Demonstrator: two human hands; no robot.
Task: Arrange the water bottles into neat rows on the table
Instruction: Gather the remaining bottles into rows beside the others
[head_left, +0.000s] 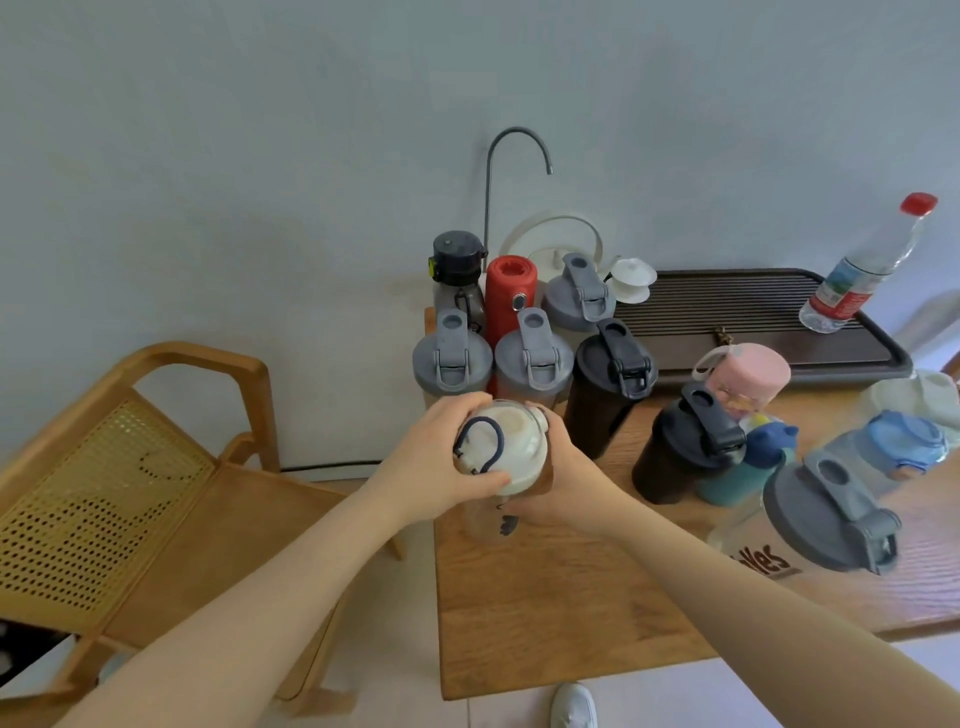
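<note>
Both hands grip a clear bottle with a white lid (511, 447) and a dark cord loop, at the table's left edge. My left hand (441, 462) wraps its left side, my right hand (563, 480) its right. Behind it stand two rows: grey-lidded shakers (451, 358) (532, 364) and a black shaker (613, 374) in front, then a dark-capped bottle (457, 262), a red bottle (510, 291) and a grey-lidded one (579, 296). Loose to the right are a black shaker (685, 447), a pink bottle (745, 379), a teal bottle (748, 467), a big grey-lidded shaker (826, 514) and a blue-lidded bottle (893, 447).
The wooden table (571, 613) carries a dark slatted tea tray (753, 322) holding a plastic bottle with a red cap (862, 270) and a white lidded cup (631, 280). A gooseneck tap (514, 140) and white kettle handle rise behind. A wooden rattan chair (130, 467) stands left.
</note>
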